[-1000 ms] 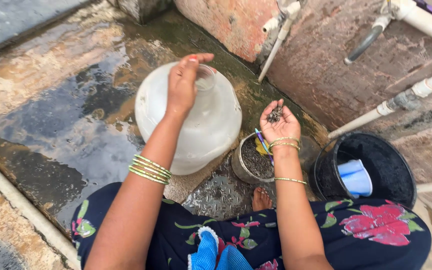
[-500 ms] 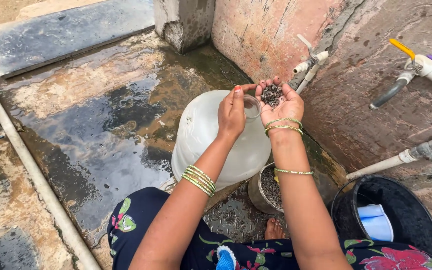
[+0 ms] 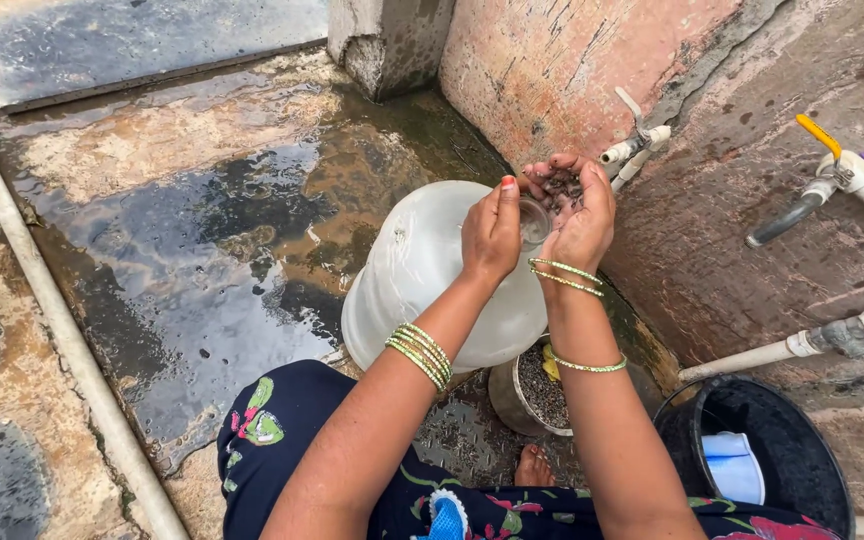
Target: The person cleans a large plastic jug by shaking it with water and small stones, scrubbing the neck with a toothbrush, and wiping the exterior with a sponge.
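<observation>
A large translucent white water jug (image 3: 422, 275) lies tilted on the wet stone floor (image 3: 182, 230), its mouth raised toward the stained wall (image 3: 572, 60) at the floor's far right edge. The left hand (image 3: 492, 232) wraps its fingers around the jug's neck just beside the clear mouth, gripping it. The right hand (image 3: 574, 205) is cupped, palm up, touching the rim of the mouth, and cradles a small heap of dark gritty grains (image 3: 557, 185) rather than being clenched or spread flat. Green and gold bangles (image 3: 420, 354) ring the left forearm, and thinner ones circle the right wrist. Under the jug's lower side, near the person's bare toes, stands a small metal pot (image 3: 537, 395) holding more of the dark grit with a yellow scrap at its rim. A black bucket (image 3: 762, 460) with a pale blue scoop inside sits at the near right corner. White pipes with a tap (image 3: 637, 140) run along the wall, just beyond the right hand.
</observation>
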